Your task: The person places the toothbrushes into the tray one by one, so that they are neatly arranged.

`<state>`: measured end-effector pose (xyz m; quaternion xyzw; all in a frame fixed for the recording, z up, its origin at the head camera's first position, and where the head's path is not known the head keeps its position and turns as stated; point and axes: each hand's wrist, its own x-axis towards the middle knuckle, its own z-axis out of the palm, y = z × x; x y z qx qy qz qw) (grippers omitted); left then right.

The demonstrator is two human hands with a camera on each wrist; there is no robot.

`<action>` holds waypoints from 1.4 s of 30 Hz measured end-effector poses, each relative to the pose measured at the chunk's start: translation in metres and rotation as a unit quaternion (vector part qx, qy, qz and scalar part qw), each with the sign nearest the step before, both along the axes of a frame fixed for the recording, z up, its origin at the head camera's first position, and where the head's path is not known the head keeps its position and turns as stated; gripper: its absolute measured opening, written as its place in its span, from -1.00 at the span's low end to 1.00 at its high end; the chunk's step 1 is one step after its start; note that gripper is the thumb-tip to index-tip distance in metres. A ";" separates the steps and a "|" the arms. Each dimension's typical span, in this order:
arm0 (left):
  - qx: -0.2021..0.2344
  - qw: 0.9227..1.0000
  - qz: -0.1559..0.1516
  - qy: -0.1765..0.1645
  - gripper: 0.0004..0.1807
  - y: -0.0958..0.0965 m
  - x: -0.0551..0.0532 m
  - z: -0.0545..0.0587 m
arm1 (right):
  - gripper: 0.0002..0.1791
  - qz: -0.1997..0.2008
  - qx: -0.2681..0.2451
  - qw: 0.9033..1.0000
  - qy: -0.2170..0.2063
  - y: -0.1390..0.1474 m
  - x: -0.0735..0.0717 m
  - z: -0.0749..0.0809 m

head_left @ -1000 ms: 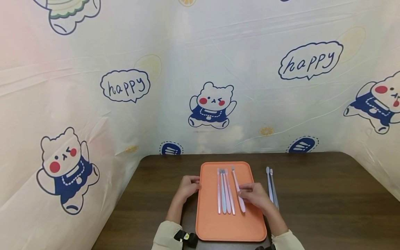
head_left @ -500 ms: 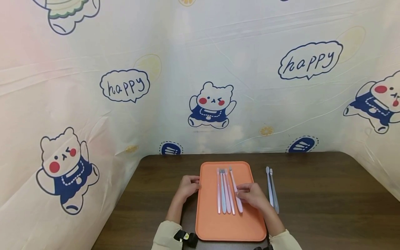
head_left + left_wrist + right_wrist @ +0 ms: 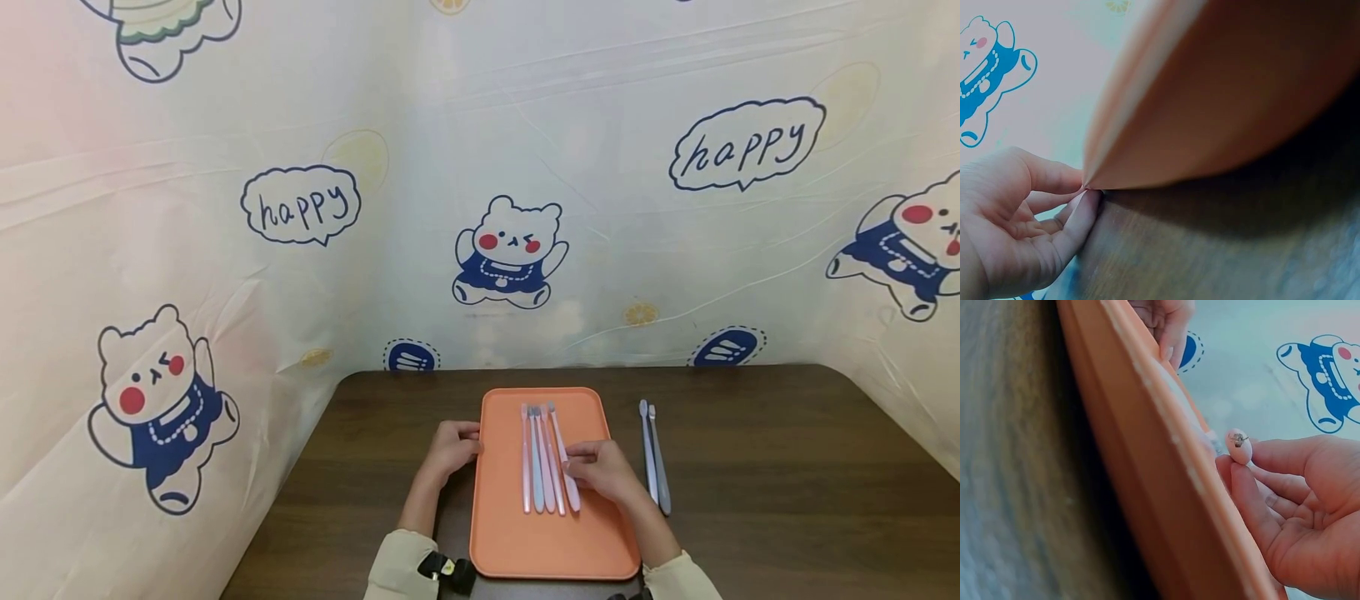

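My right hand [image 3: 606,471] pinches a pale pink toothbrush [image 3: 558,429] between thumb and fingers, over the right part of the orange tray [image 3: 555,550]. In the right wrist view the butt of that toothbrush [image 3: 1239,447] shows at the fingertips. Just left of it, a row of pink and light blue toothbrushes [image 3: 537,475] lies side by side in the tray, heads toward the far end. At the tray's left rim is my left hand [image 3: 450,450]; the left wrist view has its thumb and index finger pinching the tray's edge [image 3: 1141,144].
Two more toothbrushes, one pale blue [image 3: 648,454] and one grey-blue [image 3: 660,467], lie on the dark wooden table [image 3: 780,483] right of the tray. A cartoon-printed curtain [image 3: 592,183] stands behind and around the table.
My right hand has shifted slightly left with the pink toothbrush, which is closer to the row and nearly parallel to it. The left hand has stayed at the tray's edge.
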<state>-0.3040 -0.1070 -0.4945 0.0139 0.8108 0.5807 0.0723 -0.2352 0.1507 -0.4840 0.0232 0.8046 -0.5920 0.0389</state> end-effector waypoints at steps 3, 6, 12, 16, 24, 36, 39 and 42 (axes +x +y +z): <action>0.003 1.000 -0.001 0.001 -0.53 0.000 0.000 0.000 | -0.67 -0.004 -0.003 1.000 0.002 -0.001 -0.001 -0.002; 0.002 1.000 -0.001 0.001 -0.53 0.000 -0.001 -0.001 | -0.68 -0.009 -0.001 1.000 0.006 -0.002 -0.002 -0.003; -0.002 1.000 0.000 -0.006 -0.54 -0.001 -0.003 -0.003 | -0.71 -0.030 0.008 0.999 0.011 -0.005 -0.002 -0.002; -0.002 1.000 -0.002 -0.002 -0.53 -0.001 -0.002 -0.002 | -0.73 -0.038 0.019 0.999 0.010 -0.007 -0.002 -0.002; 0.002 1.000 -0.003 -0.003 -0.53 0.000 -0.002 0.001 | -0.73 -0.047 0.035 0.998 0.010 -0.009 -0.002 0.000; -0.007 1.000 -0.001 0.000 -0.54 -0.001 0.000 -0.002 | -0.74 -0.026 0.031 0.999 0.028 -0.006 -0.003 -0.006; -0.006 1.000 -0.002 -0.001 -0.54 -0.001 -0.001 -0.002 | -0.74 -0.045 0.036 0.998 0.015 -0.008 -0.003 -0.005; -0.006 1.000 -0.003 -0.001 -0.54 -0.001 0.000 -0.002 | -0.74 -0.051 0.044 0.998 0.009 -0.009 -0.002 -0.004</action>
